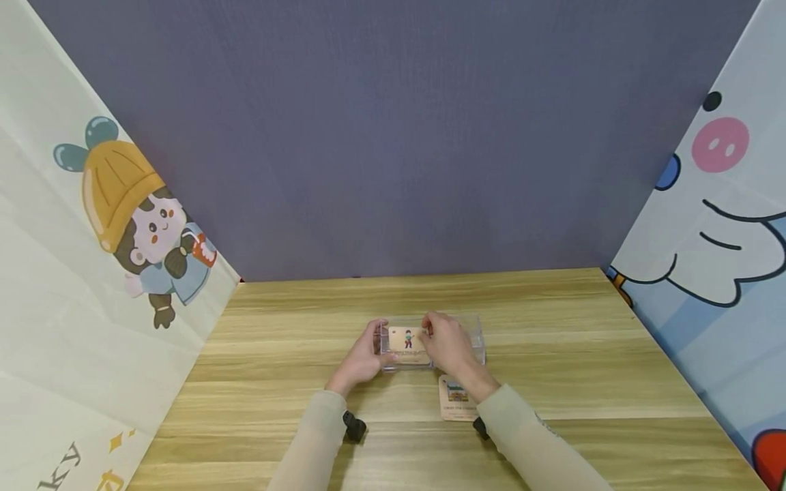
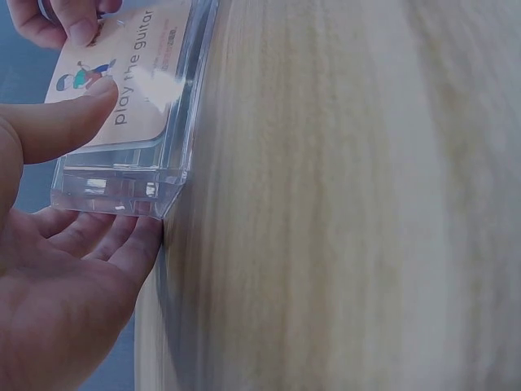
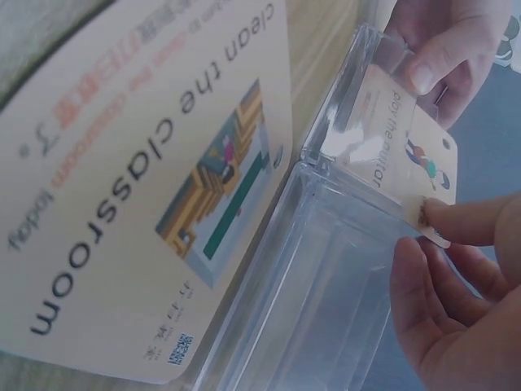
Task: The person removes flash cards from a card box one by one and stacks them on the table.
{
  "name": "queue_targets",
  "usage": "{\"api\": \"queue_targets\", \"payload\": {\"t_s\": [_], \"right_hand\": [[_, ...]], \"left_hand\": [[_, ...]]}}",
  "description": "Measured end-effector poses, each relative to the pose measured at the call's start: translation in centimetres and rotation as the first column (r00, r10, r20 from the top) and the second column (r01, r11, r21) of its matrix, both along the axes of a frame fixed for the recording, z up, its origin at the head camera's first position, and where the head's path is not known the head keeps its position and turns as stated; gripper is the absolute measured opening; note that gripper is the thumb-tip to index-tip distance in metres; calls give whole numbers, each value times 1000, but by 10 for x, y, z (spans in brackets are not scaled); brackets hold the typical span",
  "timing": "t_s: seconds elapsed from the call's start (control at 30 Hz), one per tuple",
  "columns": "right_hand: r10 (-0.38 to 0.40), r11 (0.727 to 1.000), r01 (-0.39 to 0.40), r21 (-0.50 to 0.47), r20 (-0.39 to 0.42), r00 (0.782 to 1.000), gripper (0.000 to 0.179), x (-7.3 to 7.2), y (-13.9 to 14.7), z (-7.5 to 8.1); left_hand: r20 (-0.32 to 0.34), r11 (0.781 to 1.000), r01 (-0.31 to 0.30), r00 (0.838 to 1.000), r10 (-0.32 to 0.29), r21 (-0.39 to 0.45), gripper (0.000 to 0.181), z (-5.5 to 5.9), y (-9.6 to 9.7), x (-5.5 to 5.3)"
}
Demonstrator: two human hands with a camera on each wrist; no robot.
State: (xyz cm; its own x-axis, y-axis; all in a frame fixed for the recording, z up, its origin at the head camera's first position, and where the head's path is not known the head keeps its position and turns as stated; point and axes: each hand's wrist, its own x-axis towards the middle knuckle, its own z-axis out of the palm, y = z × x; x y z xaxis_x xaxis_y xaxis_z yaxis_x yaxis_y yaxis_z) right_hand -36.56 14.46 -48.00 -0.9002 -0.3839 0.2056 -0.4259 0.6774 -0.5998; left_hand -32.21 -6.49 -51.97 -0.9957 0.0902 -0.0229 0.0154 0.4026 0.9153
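Observation:
A clear plastic box [image 1: 477, 339] lies on the table, its two sections side by side. A printed "play the guitar" card [image 1: 405, 339] is at its left section, picture and words facing up. My left hand [image 1: 362, 358] grips the box's left end, thumb over the card and fingers at the end wall [image 2: 106, 191]. With thumb and forefinger, my right hand [image 1: 451, 346] pinches the card's edge near the middle of the box. A second card, "clean the classroom" [image 3: 163, 187], lies face up on the table, partly under the right forearm in the head view.
The wood-grain table [image 1: 276, 409] meets a dark grey-blue panel [image 1: 393, 136] at the back. Printed cartoon sheets stand at the left [image 1: 74, 382] and right [image 1: 755, 327]. A small black device [image 1: 354, 427] sits at the left wrist.

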Motion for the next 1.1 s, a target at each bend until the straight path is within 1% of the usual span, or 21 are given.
{"api": "queue_targets", "payload": {"t_s": [0.2,0.47,0.6,0.77,0.93,1.1], "right_hand": [[-2,1000,2,-13,0,1000,14,1,0,2],[-13,1000,12,-19,-23,1000,11,-1,1,2],[-28,999,27,-32,-10,1000,12,-1,1,3],[-55,998,55,-39,-7,998,12,-1,0,4],[-62,997,61,-50,-30,998,10,-1,-1,7],[-71,995,69,-71,-34,997,10,-2,-2,8]], "left_hand": [[-10,1000,4,1000,-4,-1,81,0,0,0],[-17,1000,10,1000,-10,2,81,-1,1,-1],[-18,1000,16,1000,-16,10,81,-2,1,-1],[-10,1000,8,1000,-8,20,81,-3,0,-2],[-10,1000,6,1000,-6,27,81,-3,0,-2],[-4,1000,0,1000,0,28,80,-3,0,-1]]}}
